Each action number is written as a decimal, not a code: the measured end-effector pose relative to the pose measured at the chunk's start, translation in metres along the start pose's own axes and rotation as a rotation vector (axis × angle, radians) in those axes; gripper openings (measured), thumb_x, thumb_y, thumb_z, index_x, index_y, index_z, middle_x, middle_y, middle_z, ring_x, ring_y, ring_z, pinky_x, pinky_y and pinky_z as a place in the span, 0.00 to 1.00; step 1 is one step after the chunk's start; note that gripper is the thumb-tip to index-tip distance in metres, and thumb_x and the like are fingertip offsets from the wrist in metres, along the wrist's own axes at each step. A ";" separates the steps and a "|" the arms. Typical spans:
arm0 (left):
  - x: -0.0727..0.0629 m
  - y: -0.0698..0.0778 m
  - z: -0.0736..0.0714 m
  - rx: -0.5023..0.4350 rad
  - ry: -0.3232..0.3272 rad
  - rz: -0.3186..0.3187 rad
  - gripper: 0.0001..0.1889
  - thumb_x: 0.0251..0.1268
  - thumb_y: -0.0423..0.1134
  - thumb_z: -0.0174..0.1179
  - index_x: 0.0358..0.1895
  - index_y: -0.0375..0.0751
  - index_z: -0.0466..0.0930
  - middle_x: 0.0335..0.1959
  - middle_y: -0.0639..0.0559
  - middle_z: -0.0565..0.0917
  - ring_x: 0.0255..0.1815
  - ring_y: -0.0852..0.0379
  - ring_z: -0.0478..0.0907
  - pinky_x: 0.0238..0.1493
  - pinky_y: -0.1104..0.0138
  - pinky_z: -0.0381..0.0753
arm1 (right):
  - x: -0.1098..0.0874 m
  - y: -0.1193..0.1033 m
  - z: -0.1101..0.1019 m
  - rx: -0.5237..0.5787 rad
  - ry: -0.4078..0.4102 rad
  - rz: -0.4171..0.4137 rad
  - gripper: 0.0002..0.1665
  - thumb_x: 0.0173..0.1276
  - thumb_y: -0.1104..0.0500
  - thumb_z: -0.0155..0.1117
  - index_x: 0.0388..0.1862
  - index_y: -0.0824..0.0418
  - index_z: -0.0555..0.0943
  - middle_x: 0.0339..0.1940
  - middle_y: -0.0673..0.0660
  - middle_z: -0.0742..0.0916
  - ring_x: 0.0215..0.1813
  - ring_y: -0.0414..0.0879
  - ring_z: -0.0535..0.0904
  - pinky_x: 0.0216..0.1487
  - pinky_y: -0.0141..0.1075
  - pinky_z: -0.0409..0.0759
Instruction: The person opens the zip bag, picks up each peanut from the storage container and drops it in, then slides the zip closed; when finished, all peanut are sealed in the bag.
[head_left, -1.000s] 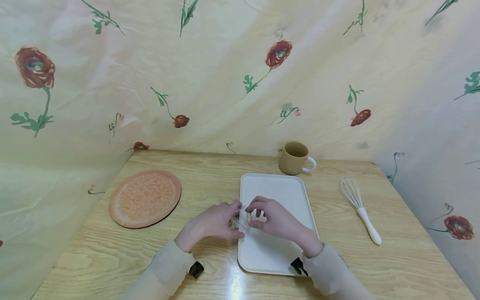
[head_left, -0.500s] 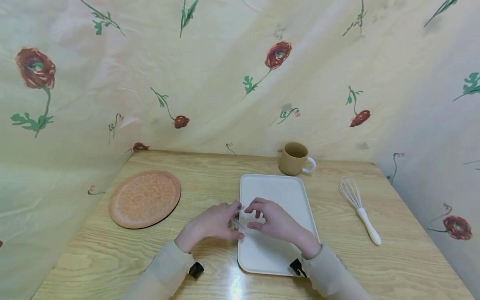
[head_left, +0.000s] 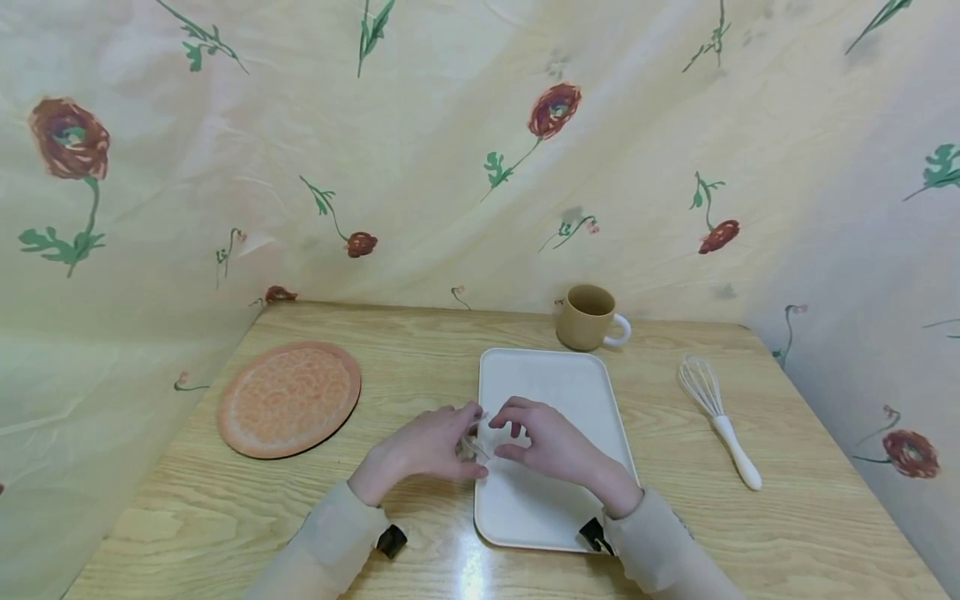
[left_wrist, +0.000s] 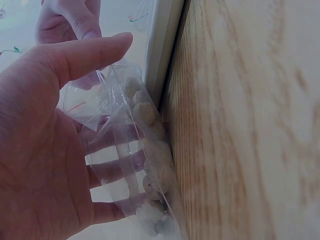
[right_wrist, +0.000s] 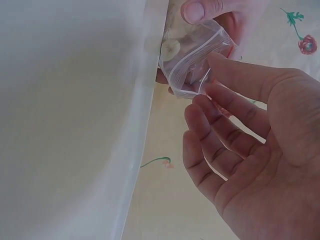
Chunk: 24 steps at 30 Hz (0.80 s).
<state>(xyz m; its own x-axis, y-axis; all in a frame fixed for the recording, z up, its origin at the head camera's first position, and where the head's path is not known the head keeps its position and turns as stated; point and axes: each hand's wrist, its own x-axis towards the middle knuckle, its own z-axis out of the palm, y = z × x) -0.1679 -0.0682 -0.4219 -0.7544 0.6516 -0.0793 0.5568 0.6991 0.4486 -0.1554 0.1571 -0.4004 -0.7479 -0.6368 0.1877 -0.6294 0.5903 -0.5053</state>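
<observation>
My left hand [head_left: 429, 443] holds a clear zip bag [left_wrist: 115, 130] at the left edge of the white tray [head_left: 551, 383]. Its thumb lies near the bag's mouth, and fingers show through the plastic. Inside the bag are several beige, lumpy pieces [left_wrist: 145, 112] that look like unshelled peanuts. Over the tray is my right hand [head_left: 547, 437], its fingers loosely bent. In the right wrist view, its thumb and index fingertips [right_wrist: 220, 62] are at the zip edge of the bag; whether they touch it I cannot tell. Nothing shows between them in the head view.
Behind the tray stands a tan mug [head_left: 585, 321] with a white handle. A whisk [head_left: 723, 421] with a white handle lies to the right. On the left is a round orange-brown mat [head_left: 291, 400]. Flowered cloth [head_left: 450, 150] hangs behind the wooden table [head_left: 420, 342].
One second ago the right hand pinched a small beige peanut-like piece; its fingertips now show nothing between them. Where the piece went is not visible. The left hand stays in place with the bag.
</observation>
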 end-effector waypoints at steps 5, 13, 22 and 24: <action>0.000 -0.001 0.000 -0.013 0.006 0.005 0.40 0.58 0.64 0.66 0.67 0.45 0.66 0.52 0.51 0.82 0.42 0.57 0.77 0.38 0.63 0.77 | -0.001 -0.001 -0.002 -0.005 0.005 -0.002 0.14 0.62 0.61 0.75 0.45 0.62 0.84 0.44 0.52 0.85 0.39 0.45 0.79 0.42 0.35 0.77; 0.000 -0.002 0.000 -0.046 0.067 0.005 0.39 0.59 0.64 0.66 0.65 0.42 0.67 0.50 0.51 0.82 0.41 0.59 0.80 0.39 0.64 0.79 | -0.001 -0.007 -0.002 0.016 0.044 -0.033 0.10 0.69 0.56 0.69 0.44 0.61 0.85 0.35 0.45 0.82 0.37 0.46 0.79 0.35 0.32 0.75; 0.001 -0.002 -0.001 -0.057 0.147 -0.038 0.38 0.59 0.64 0.64 0.63 0.40 0.69 0.45 0.52 0.81 0.27 0.61 0.72 0.24 0.67 0.72 | 0.000 -0.014 0.002 0.008 0.045 0.016 0.09 0.67 0.55 0.71 0.42 0.58 0.85 0.25 0.40 0.77 0.28 0.37 0.73 0.31 0.31 0.73; 0.002 -0.002 -0.001 -0.044 0.160 -0.030 0.37 0.59 0.64 0.64 0.61 0.40 0.69 0.39 0.55 0.79 0.23 0.62 0.69 0.21 0.68 0.69 | 0.000 -0.015 0.004 0.006 0.048 0.018 0.08 0.67 0.56 0.71 0.42 0.57 0.85 0.23 0.41 0.77 0.26 0.35 0.72 0.30 0.31 0.73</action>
<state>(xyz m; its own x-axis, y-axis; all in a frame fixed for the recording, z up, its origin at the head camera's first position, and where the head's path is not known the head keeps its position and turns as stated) -0.1709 -0.0682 -0.4220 -0.8184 0.5726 0.0479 0.5197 0.7021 0.4867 -0.1452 0.1459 -0.3960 -0.7683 -0.6014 0.2191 -0.6147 0.5981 -0.5142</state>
